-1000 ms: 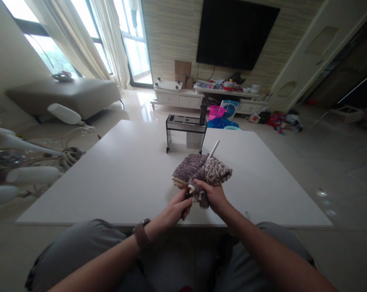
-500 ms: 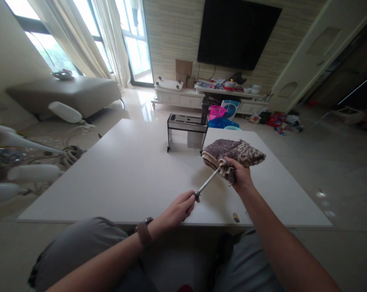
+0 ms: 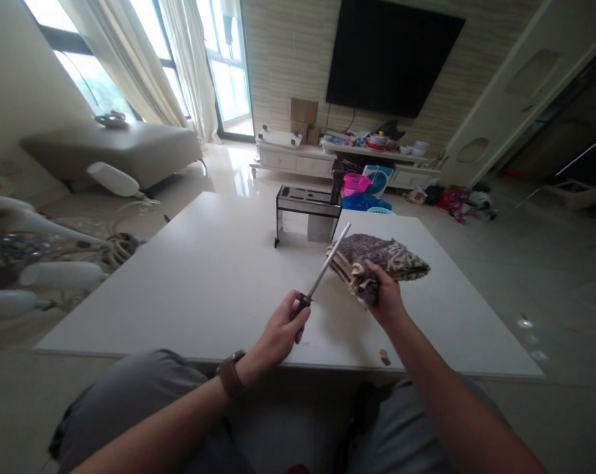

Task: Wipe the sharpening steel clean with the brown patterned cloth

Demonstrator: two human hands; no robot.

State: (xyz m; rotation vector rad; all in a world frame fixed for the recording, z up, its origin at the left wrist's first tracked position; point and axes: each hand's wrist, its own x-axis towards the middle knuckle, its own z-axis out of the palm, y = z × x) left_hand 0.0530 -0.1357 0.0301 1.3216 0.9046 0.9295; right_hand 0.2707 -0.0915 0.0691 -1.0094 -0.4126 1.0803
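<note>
My left hand point(image 3: 282, 329) is closed round the dark handle of a honing steel point(image 3: 329, 260). Its bare metal rod points up and away, the tip overlapping the left edge of a folded cloth point(image 3: 384, 253) in view; whether they touch I cannot tell. The cloth is brown-purple and cream, thick and shaggy, and my right hand point(image 3: 389, 297) grips its near edge, bunched under the thumb. Beyond both hands stands a knife block point(image 3: 308, 197) with a dark frame, see-through sides and a slotted top. One black handle point(image 3: 336, 184) sticks up from its right end.
A white table point(image 3: 204, 283) lies under my hands, with a small cartoon sticker point(image 3: 385, 357) near its front edge. White lamp shades point(image 3: 113, 179) and cables crowd the left side. Past the far edge are a pink basket point(image 3: 356, 185) and a low cabinet point(image 3: 295, 160).
The honing steel's rod has come out of the cloth's fold and swung more upright, its tip now bare. My left hand has turned and risen slightly; my right hand still holds the cloth.
</note>
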